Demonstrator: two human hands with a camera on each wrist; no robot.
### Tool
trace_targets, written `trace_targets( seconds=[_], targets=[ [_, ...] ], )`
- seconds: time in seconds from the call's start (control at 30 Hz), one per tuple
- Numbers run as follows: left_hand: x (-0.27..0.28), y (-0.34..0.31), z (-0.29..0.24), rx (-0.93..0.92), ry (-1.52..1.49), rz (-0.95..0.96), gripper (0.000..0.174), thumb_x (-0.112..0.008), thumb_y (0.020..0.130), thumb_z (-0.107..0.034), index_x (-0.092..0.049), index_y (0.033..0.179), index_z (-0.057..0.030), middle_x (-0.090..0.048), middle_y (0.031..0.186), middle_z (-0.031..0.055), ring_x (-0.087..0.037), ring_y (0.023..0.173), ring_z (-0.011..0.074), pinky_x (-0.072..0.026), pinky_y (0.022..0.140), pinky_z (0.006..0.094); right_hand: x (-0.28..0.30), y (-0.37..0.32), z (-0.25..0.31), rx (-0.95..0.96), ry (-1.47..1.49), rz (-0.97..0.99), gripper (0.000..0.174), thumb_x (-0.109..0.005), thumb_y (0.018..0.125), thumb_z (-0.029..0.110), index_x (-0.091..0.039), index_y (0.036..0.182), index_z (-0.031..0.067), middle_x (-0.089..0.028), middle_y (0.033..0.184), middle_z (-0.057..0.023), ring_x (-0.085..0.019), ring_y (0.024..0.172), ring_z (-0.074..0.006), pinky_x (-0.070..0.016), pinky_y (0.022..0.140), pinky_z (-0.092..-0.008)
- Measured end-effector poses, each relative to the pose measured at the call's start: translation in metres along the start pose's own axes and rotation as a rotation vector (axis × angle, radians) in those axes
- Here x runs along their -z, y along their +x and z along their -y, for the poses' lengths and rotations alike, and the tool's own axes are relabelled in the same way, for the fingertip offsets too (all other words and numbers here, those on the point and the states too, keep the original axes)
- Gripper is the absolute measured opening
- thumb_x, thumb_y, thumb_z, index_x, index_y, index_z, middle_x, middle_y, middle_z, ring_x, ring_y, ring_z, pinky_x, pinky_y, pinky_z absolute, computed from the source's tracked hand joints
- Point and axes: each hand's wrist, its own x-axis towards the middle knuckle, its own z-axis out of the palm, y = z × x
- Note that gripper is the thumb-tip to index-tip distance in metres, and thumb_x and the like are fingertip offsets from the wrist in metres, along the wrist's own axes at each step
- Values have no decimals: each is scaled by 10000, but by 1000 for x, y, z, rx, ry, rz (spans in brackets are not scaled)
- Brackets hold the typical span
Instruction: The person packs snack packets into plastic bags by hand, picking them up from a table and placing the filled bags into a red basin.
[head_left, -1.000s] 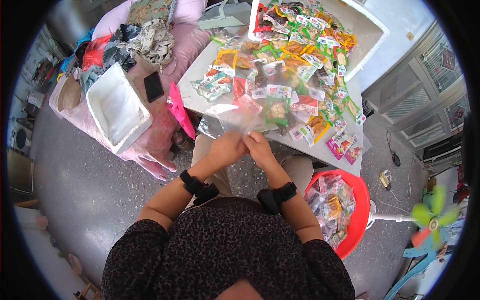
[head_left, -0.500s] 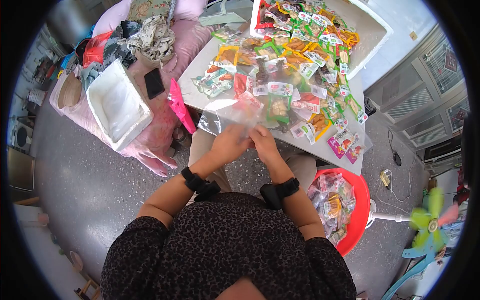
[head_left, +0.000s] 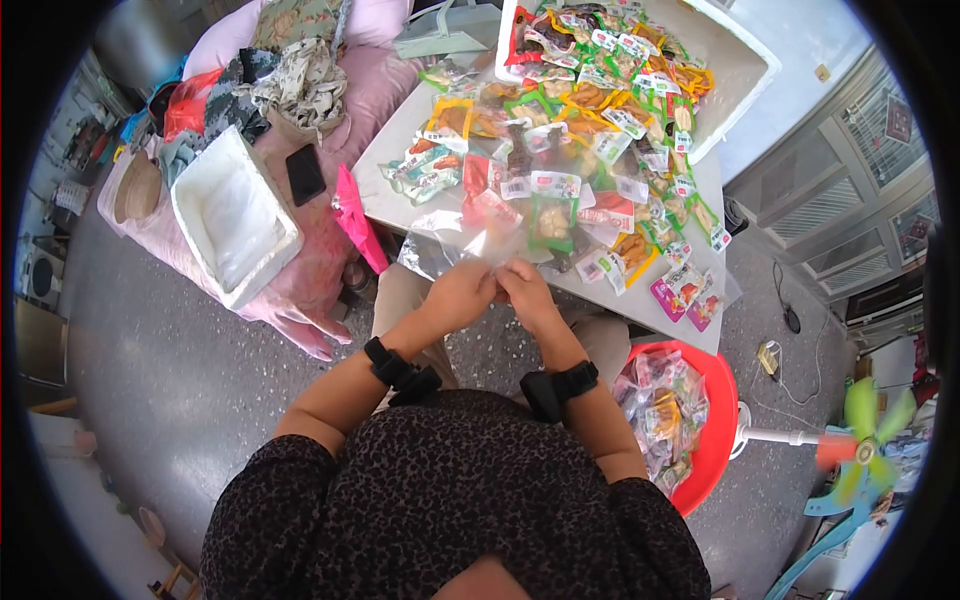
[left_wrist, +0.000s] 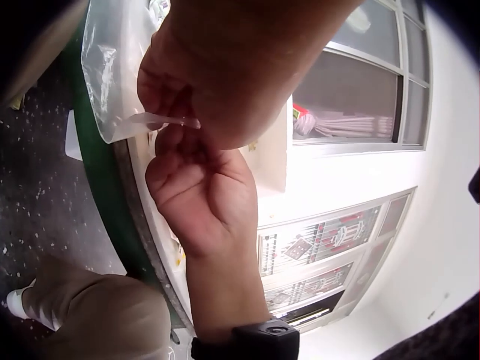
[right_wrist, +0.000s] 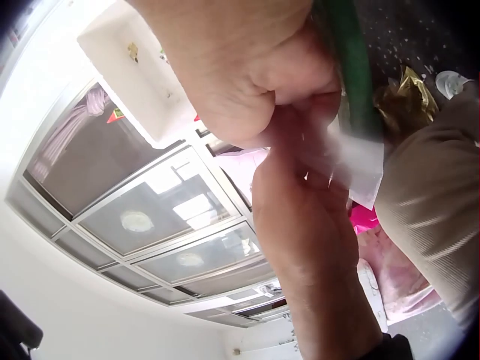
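Observation:
A clear plastic bag (head_left: 440, 238) lies over the near edge of the table in the head view. Its near edge is pinched by the left hand (head_left: 462, 296), fingers curled. Against it, fingertips meeting, the right hand (head_left: 527, 294) also pinches the bag's edge. In the left wrist view the bag (left_wrist: 112, 67) hangs from the curled fingers of both hands. The right wrist view shows a blurred bag corner (right_wrist: 360, 169) beside the fingers. Just beyond the hands lies a green-edged food packet (head_left: 552, 222), among several colourful packets (head_left: 600, 150).
A white foam box (head_left: 735, 75) with packets stands at the table's far right. Below the table's right side is a red tub (head_left: 722, 420) of packets. Left are an empty foam box (head_left: 235, 225), a phone (head_left: 305, 175) and a pink umbrella (head_left: 357, 215). A fan (head_left: 865, 450) spins at right.
The hands stay together at the bag's edge, with only slight finger shifts. The bag's near part has crumpled a little and its shine has moved. The fan blades have turned.

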Motion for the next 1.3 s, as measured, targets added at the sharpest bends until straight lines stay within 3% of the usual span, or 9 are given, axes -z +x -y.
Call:
trace_targets(
  seconds=[0.27,0.47,0.57,0.67,0.97,1.07,1.17,1.27,1.3],
  targets=[
    [-1,3,-3,53,-40,79,154,-467,723,-149,-502,740,-1,-516,729,165,-496,722,324,-391,634,384,3,-2,3,1,15,-7,101,-458,793,116,-494,727,48,-489,651,3,-452,561,-58,-376,492,-181],
    [-2,-2,-13,33,1,10,148,-472,721,-147,-504,734,-3,-510,694,159,-497,687,322,-389,607,385,8,-4,3,4,52,24,73,-470,769,101,-497,722,53,-495,646,2,-468,574,-58,-375,476,-177],
    [1,-2,-11,44,-72,72,214,-431,746,-201,-509,781,-4,-525,787,201,-501,765,354,-396,652,409,10,-3,1,-4,53,32,79,-467,766,108,-501,716,56,-510,653,-11,-483,576,-72,-380,487,-188],
    [-4,-3,-2,-35,-179,-9,161,-462,742,-162,-504,728,-8,-512,695,157,-501,690,323,-395,608,380,8,-6,5,-30,69,13,92,-461,764,118,-502,709,57,-526,664,-28,-499,581,-92,-383,498,-202],
    [34,6,-1,45,253,-253,111,-449,736,-126,-499,757,-28,-517,707,154,-510,679,320,-406,583,390,5,-6,16,-82,-61,-97,91,-449,732,120,-492,698,48,-535,673,-53,-523,605,-113,-396,503,-207],
    [68,20,-19,-104,490,-388,82,-472,690,-117,-450,647,-51,-486,652,126,-517,597,298,-416,530,392,-3,4,29,-42,-71,-99,95,-447,730,121,-494,702,43,-535,677,-57,-531,612,-121,-402,498,-212],
    [88,32,-34,-380,651,-555,74,-507,684,-120,-490,720,-57,-499,657,100,-509,575,261,-410,503,352,-16,19,43,59,-9,-78,100,-447,729,121,-501,723,38,-539,685,-62,-538,614,-128,-406,491,-217],
    [84,39,-39,-505,675,-505,78,-512,657,-107,-493,716,-60,-498,661,81,-515,563,246,-410,486,344,-26,26,57,98,-6,-96,114,-448,729,122,-515,750,32,-544,694,-66,-544,618,-132,-406,483,-219],
    [78,41,-34,-466,707,-434,83,-511,653,-109,-495,720,-62,-502,667,83,-520,569,244,-415,489,344,-27,28,60,76,-53,-122,117,-451,728,124,-518,753,31,-545,697,-65,-544,617,-131,-404,479,-219]
  ],
)
